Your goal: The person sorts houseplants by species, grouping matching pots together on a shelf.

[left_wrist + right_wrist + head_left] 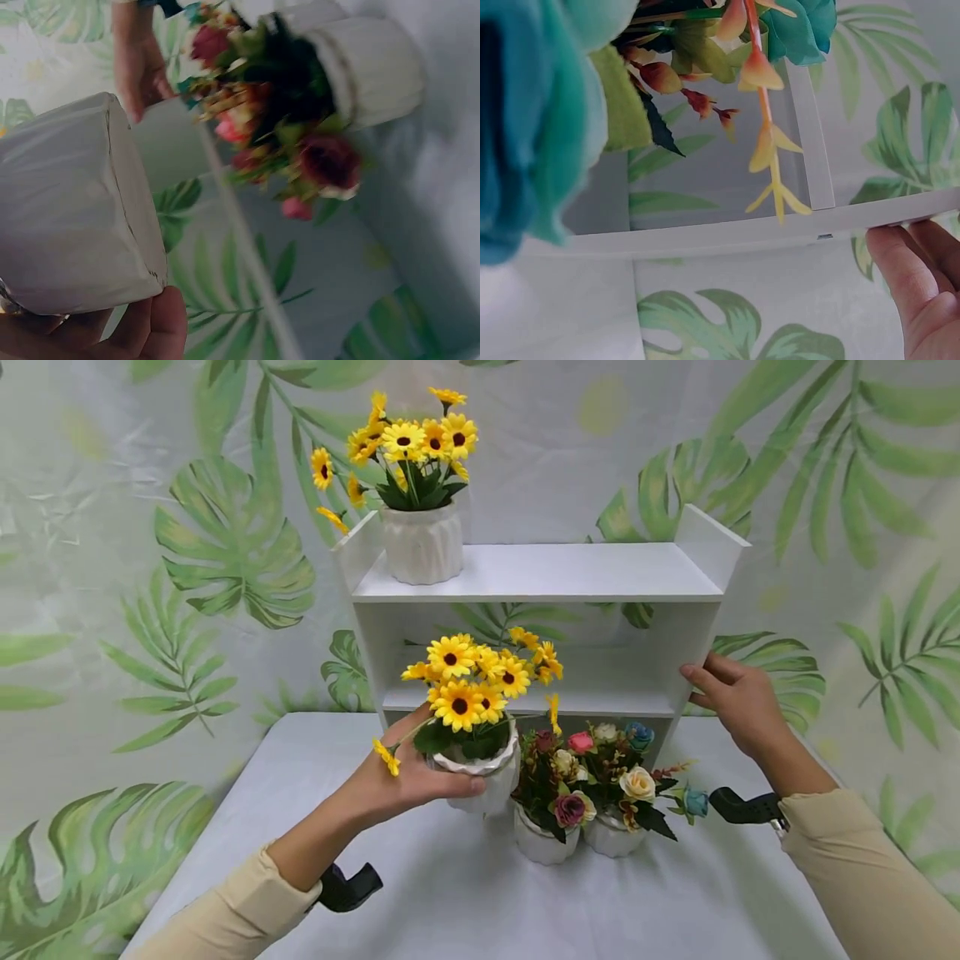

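Observation:
My left hand (401,777) grips a white ceramic pot (487,785) of yellow daisy-like flowers (459,681) in front of a white shelf unit (540,581). Its thumb lies across the pot's near side. Seen from the left wrist, the pot (67,210) is tilted and fingers (165,322) curl under its base. My right hand (742,706) holds the edge of the shelf's right side panel, its thumb at the front edge; the other fingertips are partly hidden. In the right wrist view, the thumb (900,270) touches the panel edge (780,229).
Another pot of yellow flowers (423,543) stands at the top shelf's left end. Two white pots of mixed roses (546,843) (613,837) stand on the white-covered table (420,902) before the shelf's lower right. A leaf-patterned cloth (540,452) hangs behind.

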A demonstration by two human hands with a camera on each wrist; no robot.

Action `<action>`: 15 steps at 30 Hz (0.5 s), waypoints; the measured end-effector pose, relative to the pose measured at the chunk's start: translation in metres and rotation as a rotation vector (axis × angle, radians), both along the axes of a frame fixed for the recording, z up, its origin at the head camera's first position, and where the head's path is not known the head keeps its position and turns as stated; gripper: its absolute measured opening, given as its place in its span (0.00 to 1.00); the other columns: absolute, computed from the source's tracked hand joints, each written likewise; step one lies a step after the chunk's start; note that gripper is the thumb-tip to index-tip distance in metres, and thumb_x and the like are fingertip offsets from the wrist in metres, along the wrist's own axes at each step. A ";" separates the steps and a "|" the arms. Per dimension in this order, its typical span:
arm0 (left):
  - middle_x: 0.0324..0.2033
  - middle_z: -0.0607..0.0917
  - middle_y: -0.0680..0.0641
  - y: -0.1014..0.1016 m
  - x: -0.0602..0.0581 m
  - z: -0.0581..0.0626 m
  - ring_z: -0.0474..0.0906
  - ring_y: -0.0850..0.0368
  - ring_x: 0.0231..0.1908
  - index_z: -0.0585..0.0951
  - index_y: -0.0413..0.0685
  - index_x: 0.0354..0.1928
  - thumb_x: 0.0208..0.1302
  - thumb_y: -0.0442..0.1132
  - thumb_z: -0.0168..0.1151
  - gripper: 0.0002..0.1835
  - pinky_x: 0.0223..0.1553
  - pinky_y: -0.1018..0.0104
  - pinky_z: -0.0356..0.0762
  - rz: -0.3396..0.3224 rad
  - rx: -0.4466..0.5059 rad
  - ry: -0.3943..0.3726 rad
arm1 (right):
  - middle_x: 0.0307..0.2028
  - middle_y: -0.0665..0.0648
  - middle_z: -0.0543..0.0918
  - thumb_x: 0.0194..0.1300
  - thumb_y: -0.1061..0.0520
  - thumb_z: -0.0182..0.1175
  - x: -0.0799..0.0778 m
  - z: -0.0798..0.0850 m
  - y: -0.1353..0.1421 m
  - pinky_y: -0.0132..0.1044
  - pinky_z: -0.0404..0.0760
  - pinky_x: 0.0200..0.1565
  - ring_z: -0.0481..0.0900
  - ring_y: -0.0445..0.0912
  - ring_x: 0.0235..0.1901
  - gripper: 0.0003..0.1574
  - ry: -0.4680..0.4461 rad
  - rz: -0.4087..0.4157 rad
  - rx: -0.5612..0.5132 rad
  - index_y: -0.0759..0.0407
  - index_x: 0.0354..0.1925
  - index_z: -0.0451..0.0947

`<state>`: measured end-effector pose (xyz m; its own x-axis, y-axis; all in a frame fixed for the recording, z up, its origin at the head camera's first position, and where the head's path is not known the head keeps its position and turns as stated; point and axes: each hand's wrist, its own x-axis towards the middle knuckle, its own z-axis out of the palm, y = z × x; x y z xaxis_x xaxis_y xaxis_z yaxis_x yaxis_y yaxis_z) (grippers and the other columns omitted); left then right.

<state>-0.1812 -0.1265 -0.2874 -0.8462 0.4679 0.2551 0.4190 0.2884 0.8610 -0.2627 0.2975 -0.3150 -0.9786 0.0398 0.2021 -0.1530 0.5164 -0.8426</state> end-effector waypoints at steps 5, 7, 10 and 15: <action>0.68 0.73 0.56 0.010 -0.014 0.029 0.72 0.54 0.66 0.64 0.67 0.72 0.47 0.43 0.79 0.49 0.64 0.49 0.74 0.004 -0.010 0.044 | 0.74 0.70 0.58 0.74 0.38 0.50 0.000 -0.001 0.000 0.34 0.80 0.49 0.67 0.70 0.67 0.45 -0.005 0.009 -0.010 0.61 0.76 0.52; 0.67 0.74 0.55 0.013 -0.020 0.041 0.71 0.54 0.67 0.65 0.66 0.72 0.46 0.44 0.79 0.49 0.66 0.48 0.71 0.025 -0.016 0.054 | 0.74 0.70 0.58 0.74 0.39 0.51 0.000 -0.001 0.000 0.30 0.81 0.47 0.66 0.70 0.67 0.45 -0.005 0.008 -0.015 0.61 0.76 0.52; 0.67 0.75 0.55 0.017 -0.026 0.062 0.70 0.56 0.67 0.67 0.65 0.71 0.45 0.47 0.80 0.48 0.69 0.48 0.68 0.082 -0.027 0.059 | 0.74 0.71 0.58 0.74 0.39 0.51 0.000 0.000 0.000 0.26 0.82 0.45 0.66 0.70 0.67 0.45 -0.004 0.004 -0.019 0.61 0.76 0.52; 0.64 0.77 0.56 0.022 -0.034 0.095 0.71 0.58 0.65 0.67 0.63 0.70 0.47 0.48 0.79 0.47 0.68 0.51 0.68 0.113 -0.028 0.043 | 0.74 0.71 0.58 0.74 0.39 0.51 0.001 0.001 0.000 0.22 0.82 0.42 0.66 0.70 0.67 0.45 -0.003 0.001 -0.020 0.60 0.76 0.52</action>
<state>-0.2153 -0.1040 -0.1922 -0.8825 0.3775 0.2804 0.4188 0.3598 0.8338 -0.2620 0.2972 -0.3141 -0.9793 0.0430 0.1980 -0.1506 0.4992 -0.8533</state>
